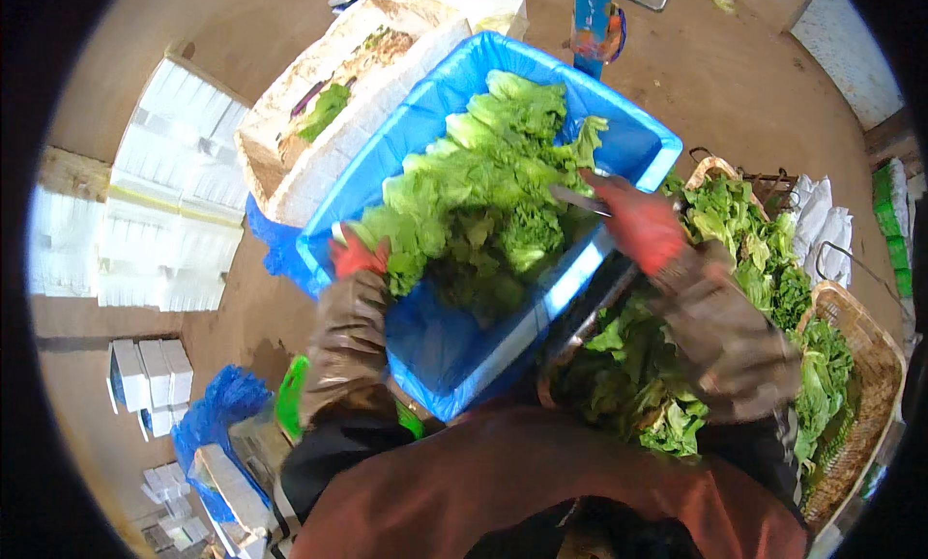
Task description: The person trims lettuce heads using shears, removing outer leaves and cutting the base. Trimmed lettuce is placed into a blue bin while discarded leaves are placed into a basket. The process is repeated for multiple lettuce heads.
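A blue-lined box (500,345) stands tilted across the view before me, with rows of green leafy lettuce (471,168) in it. My left hand (359,254), in a red glove, rests at the lettuce by the box's left side; its fingers are spread, and whether they grip a head is unclear. My right hand (641,222), gloved in red too, is closed on a knife (580,199) over the box's right rim. The blade points left towards the lettuce. Dark, shaded leaves lie in the middle of the box.
A dirty white foam box (362,117) with leaf scraps adjoins the blue-lined box. More lettuce (761,247) and a wicker-like basket (863,385) are at right. Stacked white foam boxes (170,197) stand at left, blue plastic bags (232,399) at lower left. A blue post (591,23) rises beyond.
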### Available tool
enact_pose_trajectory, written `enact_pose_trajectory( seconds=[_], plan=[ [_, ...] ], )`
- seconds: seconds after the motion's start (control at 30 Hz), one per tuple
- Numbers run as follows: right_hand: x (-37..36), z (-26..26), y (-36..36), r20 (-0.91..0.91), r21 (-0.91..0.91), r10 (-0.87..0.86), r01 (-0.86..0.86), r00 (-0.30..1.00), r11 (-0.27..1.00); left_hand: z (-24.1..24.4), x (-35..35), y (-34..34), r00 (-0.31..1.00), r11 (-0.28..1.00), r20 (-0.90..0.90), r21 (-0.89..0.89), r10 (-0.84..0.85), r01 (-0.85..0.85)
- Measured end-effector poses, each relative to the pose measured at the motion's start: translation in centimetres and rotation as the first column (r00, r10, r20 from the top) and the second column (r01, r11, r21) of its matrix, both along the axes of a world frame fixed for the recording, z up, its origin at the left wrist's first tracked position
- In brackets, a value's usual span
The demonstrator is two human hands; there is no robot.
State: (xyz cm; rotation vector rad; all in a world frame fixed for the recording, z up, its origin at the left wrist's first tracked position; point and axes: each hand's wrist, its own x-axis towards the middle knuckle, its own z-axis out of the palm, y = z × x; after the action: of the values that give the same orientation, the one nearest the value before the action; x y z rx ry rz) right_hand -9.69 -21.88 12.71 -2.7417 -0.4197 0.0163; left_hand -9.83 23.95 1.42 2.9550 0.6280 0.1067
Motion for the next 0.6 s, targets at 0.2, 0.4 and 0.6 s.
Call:
enact_pose_trajectory(
  seconds=[0.2,0.4,0.6],
  plan=[
    [13.8,-9.0,1.2,-0.119,-0.454,-0.025,-0.032,0.993,0.891,-4.3,3.1,-3.2,0.997,0.995,-0.080,0.095,0.000,0.007],
    [1.0,1.9,1.6,0.127,0.005,-0.010,0.009,0.992,1.000,-2.9,0.4,1.7,0.947,0.892,-0.288,0.379,-0.141,0.247],
    [-21.0,1.8,-10.1,-0.512,0.147,-0.295,0.421,0.806,0.895,-2.9,1.8,0.0,0.532,0.393,0.168,0.853,-0.830,0.344]
  ],
)
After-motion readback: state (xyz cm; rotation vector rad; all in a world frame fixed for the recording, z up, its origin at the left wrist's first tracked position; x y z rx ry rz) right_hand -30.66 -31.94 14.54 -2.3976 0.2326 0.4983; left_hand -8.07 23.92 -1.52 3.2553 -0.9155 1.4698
